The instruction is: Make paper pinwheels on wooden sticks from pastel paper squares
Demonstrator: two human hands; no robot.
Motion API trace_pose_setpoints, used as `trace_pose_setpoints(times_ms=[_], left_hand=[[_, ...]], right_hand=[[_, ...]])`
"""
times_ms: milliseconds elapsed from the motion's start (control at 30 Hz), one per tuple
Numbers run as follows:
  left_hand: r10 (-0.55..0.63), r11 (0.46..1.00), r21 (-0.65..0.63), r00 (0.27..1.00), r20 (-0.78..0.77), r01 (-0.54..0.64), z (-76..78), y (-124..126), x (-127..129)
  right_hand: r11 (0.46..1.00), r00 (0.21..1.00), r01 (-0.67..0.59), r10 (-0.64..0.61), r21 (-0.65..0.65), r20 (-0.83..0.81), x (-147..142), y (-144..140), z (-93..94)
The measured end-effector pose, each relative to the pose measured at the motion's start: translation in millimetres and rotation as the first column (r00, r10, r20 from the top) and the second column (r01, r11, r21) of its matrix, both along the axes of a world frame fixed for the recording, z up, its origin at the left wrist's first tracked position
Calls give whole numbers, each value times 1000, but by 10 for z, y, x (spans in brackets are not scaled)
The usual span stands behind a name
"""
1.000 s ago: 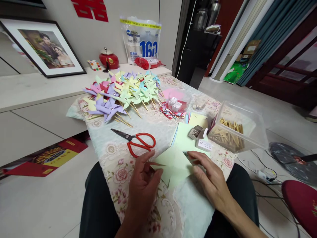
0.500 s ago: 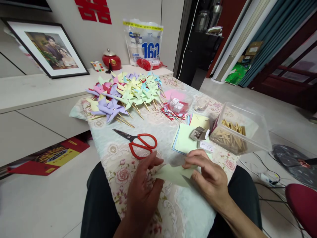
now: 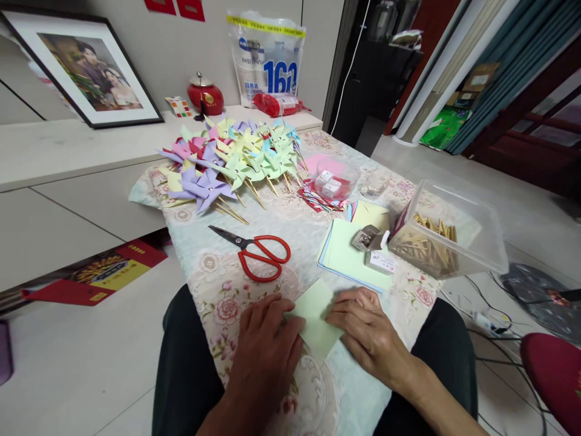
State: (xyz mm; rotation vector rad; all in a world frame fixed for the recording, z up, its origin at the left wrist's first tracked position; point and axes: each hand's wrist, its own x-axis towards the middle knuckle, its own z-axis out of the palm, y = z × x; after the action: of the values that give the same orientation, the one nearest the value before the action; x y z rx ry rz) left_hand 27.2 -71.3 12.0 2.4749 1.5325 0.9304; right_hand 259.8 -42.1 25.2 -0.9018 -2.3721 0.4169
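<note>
A pale green paper square [image 3: 318,318] lies on the tablecloth in front of me, turned with one corner toward me. My left hand [image 3: 271,339] rests at its left corner, fingers bent together and gripping the edge. At the right corner my right hand [image 3: 365,324] holds the paper, its fingers closed over it; the thumb is partly hidden. Just beyond the left hand lie scissors [image 3: 265,257] with red handles, blades pointing away to the left. Past the right hand is a stack of coloured paper [image 3: 338,248], bearing small opened boxes [image 3: 380,261] of metal pieces.
Many paper pinwheels [image 3: 204,189] on sticks are heaped at the far left of the table. A clear plastic bin [image 3: 481,248] of short wooden sticks stands at the right edge. Paper strips [image 3: 320,200] and a clear round container [image 3: 347,178] lie near the back.
The green paper has gone from raised and curved between my hands to flat on the table. Both hands have lowered, their fingers now against its corners. The view has tilted slightly downward.
</note>
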Motion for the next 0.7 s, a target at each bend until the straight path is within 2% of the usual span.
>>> trace_pose_setpoints(times_ms=[167,433,567,700], left_hand=[[61,998,-31,997,53,-60,15,60,77],[151,986,-76,988,-14,-151,5,214,187],[204,978,-35,978,-48,-206,-12,249,235],[254,966,-27,965,-57,-256,-61,279,262]], right_hand=[[994,995,91,-93,-63,-33,-22,-21,5],[947,947,314,-318,-72,-52,-100,-26,-78],[926,926,371,-374,-65,-56,-125,-9,-126],[924,925,377,-379,-61,-25,-129,-10,-143]])
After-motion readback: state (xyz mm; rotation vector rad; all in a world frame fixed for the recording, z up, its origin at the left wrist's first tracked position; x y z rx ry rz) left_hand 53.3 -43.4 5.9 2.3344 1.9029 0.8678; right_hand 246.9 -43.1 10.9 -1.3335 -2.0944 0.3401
